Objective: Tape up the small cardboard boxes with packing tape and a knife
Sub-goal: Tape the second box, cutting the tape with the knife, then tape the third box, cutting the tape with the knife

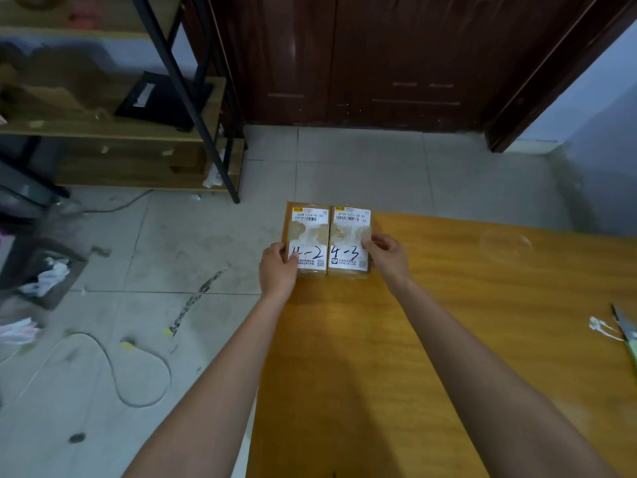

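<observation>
Two small cardboard boxes lie side by side at the far left corner of the yellow wooden table. The left box carries a white label with "11-2" handwritten on it; the right box reads "4-3". My left hand grips the left box's outer edge, thumb on its label. My right hand holds the right box's outer edge, pressing the two together. A roll of clear packing tape rests on the table to the right. A knife lies at the table's right edge, partly cut off by the frame.
A white scrap lies beside the knife. Left of the table is a tiled floor with a loose cable and litter. A wooden shelf unit with black metal legs stands at the back left, a dark wooden door behind.
</observation>
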Available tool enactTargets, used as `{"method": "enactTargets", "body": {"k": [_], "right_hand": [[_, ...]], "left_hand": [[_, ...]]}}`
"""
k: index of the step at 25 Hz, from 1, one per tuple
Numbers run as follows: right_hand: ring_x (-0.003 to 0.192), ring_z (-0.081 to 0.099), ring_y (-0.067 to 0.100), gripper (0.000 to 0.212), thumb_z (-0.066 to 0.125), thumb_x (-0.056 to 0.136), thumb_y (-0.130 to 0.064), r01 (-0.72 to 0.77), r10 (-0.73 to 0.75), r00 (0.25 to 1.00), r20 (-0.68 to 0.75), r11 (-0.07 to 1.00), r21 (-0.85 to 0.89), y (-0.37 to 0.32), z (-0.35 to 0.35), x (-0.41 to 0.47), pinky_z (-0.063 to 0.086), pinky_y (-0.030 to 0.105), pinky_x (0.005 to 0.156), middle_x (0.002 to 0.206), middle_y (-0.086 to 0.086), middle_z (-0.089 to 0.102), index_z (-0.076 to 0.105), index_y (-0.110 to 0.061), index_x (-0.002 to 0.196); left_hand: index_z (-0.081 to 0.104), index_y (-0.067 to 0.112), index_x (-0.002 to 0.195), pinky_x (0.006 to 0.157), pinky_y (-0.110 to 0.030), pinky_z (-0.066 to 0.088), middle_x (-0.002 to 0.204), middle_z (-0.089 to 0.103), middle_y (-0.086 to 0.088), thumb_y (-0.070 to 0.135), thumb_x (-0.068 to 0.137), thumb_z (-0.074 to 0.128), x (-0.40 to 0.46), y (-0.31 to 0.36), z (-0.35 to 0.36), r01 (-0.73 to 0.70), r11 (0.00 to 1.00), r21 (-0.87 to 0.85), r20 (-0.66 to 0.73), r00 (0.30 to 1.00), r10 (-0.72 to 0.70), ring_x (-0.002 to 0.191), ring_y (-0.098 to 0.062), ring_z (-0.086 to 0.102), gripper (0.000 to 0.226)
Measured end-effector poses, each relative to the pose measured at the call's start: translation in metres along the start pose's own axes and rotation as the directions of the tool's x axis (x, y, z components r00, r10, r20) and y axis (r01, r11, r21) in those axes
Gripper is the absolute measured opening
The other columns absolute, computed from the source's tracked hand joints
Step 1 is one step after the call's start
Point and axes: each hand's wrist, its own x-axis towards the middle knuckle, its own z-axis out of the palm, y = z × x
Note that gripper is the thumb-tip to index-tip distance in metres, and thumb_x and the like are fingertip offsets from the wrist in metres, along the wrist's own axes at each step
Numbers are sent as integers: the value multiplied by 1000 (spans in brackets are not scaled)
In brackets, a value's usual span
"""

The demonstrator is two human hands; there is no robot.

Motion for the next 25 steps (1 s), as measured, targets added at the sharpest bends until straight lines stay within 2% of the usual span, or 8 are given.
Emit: {"method": "enactTargets", "body": {"k": [3, 5, 8, 11, 16, 20, 23, 25], "right_hand": [[93, 69, 16, 36, 63, 91, -38, -16, 16, 1000, 21, 999, -31, 5, 1, -4, 58, 44, 85, 101, -8, 69, 61, -20, 122], [97, 67, 16, 47, 62, 89, -43, 4, -4, 1000, 3, 998, -63, 1, -3, -9, 58, 42, 85, 107, -8, 67, 55, -21, 130], [106, 62, 21, 55, 58, 87, -54, 35, -39, 998, -48, 995, -89, -10, -18, -14, 54, 42, 88, 117, -1, 62, 51, -19, 129], [108, 62, 23, 51, 57, 89, -53, 70, -71, 997, -25, 997, -30, -25, -35, -22, 53, 47, 92, 119, 1, 61, 53, -17, 125], [103, 64, 19, 33, 59, 90, -47, 175, -175, 984, 10, 985, 5, -60, -61, -40, 54, 41, 89, 107, -1, 66, 59, -19, 108], [103, 64, 20, 33, 59, 92, -42, 241, -242, 969, 38, 970, 30, -77, -88, -66, 53, 40, 91, 109, 4, 67, 60, -15, 110], [104, 64, 22, 33, 59, 93, -39, 264, -265, 964, 17, 963, 62, -79, -111, -90, 52, 41, 92, 110, 7, 67, 60, -12, 112], [103, 64, 23, 33, 60, 93, -37, 280, -278, 960, -31, 957, 76, -74, -132, -108, 52, 42, 92, 110, 9, 67, 58, -10, 114]], "left_hand": [[55, 10, 127, 87, -32, 51, 124, 60, -7, 25, 97, 56, -3, -2, -2, 0, 1000, 16, 14, 1000, -1, 109, -23, 60, 33], [55, 10, 127, 83, -28, 50, 126, 59, -7, 25, 97, 57, -6, 1, -5, 3, 1000, -7, -7, 1000, -3, 107, -22, 60, 34], [52, 10, 129, 90, -33, 52, 132, 56, -6, 24, 96, 58, -12, 18, -12, 17, 999, -47, -102, 995, -22, 113, -22, 59, 37], [52, 11, 130, 94, -37, 51, 133, 54, -6, 23, 95, 57, -25, 47, -19, -5, 997, -79, -124, 992, -5, 115, -23, 57, 37], [52, 12, 129, 98, -42, 49, 131, 56, -5, 23, 95, 58, -56, 100, -29, -58, 984, -169, -154, 988, 32, 115, -24, 57, 36], [53, 13, 128, 100, -43, 49, 130, 57, -5, 25, 97, 55, -94, 130, -35, -108, 970, -217, -148, 986, 77, 115, -24, 58, 34], [55, 12, 124, 98, -37, 47, 125, 59, -4, 26, 97, 54, -123, 143, -34, -152, 967, -205, -147, 981, 123, 113, -21, 56, 31], [57, 12, 122, 92, -32, 46, 122, 59, -3, 26, 97, 54, -146, 152, -28, -179, 963, -200, -147, 978, 151, 108, -18, 55, 29]]}}
